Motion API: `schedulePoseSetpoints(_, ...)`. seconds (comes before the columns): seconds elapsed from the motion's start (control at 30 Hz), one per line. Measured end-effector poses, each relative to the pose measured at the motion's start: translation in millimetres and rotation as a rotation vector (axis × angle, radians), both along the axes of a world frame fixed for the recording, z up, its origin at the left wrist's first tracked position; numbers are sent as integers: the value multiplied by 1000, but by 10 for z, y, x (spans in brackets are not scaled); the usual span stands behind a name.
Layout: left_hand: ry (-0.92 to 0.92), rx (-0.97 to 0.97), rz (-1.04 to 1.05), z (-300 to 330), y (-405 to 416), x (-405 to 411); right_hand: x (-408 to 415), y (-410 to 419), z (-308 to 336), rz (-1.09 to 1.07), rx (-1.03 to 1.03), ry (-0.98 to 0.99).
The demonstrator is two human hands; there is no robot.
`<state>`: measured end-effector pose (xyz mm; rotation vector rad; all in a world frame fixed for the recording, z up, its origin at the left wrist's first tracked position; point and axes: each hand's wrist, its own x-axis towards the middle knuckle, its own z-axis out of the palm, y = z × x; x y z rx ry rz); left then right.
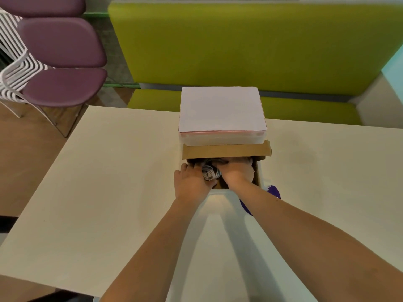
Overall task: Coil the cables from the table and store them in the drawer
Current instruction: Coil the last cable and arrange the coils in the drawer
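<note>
Centre frame: left hand (192, 184) and right hand (236, 173), fingers curled, press coiled cables (209, 172) into open drawer (260, 178) | grip unclear | risk: coil springs loose, jamming drawer

A coiled bundle of white and dark cable (209, 172) lies inside the pulled-out brown cardboard drawer (257, 175) of a small white drawer unit (222, 118). The bundle sits at the drawer's left side, just below the unit's front edge, partly hidden.
</note>
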<state>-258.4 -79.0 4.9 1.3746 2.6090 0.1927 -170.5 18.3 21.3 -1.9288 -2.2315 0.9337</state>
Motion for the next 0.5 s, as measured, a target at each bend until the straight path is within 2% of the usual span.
schedulePoseSetpoints(0.17,77,-1,8,-47,-8,42,107,70,-92,165,-13,-143)
schedulePoseSetpoints(0.23,76,-10,9,-56,-3,46,184,67,-128,205,3,-72)
schedulePoseSetpoints(0.33,-5,38,18,-103,-20,51,267,42,-114,63,42,82)
schedulePoseSetpoints(0.43,-143,140,33,-121,-62,77,288,63,-70,-50,20,21)
schedulePoseSetpoints(0.5,-162,159,18,-112,-82,80,292,76,-18,-75,4,11)
